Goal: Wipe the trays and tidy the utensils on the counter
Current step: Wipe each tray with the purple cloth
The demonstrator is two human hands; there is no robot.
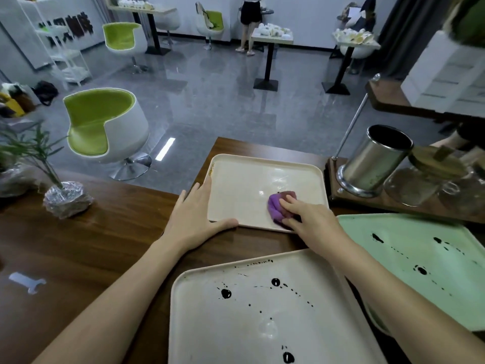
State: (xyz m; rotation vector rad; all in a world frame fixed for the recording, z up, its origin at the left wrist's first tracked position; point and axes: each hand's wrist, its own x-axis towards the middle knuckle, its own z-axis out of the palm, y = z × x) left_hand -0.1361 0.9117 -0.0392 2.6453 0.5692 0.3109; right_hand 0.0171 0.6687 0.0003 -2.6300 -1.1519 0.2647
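1. Right grip [309,219] grasps a bunched purple cloth [275,207]. The fingers are bent over the top of it and press it onto the floor of the far cream tray [249,179], close to that tray's near-right corner.
2. Left grip [195,219] is released, palm down and fingers straight. The fingers lie along the far tray's left rim, and the thumb stretches along its near rim at the near-left corner.
3. Far cream tray sits flat on the brown wooden worktop [91,245]. Its floor reads pale and glossy, with light reflections.
4. Near cream tray [236,324] lies closest to the camera, between the two forearms. Dark blots and fine streaks are scattered across it.
5. Mint-green tray [420,245] lies to the right and is also marked with dark blots. Its near-left edge meets the near cream tray, but I cannot tell whether it touches or is tucked under.
6. Steel canister [375,161], open-topped, stands on a dark wooden board [393,206] just right of the far tray and behind the green one. Glass jars [435,190] stand beside it, one with a wooden lid, but they are blurred.
7. On the left of the worktop is a thin-leaved plant in a foil-wrapped base [67,197].
8. Beyond the worktop, a green-and-white tub chair [105,127] stands on the grey floor, with small tables further back. A person [250,17] stands by the far wall.
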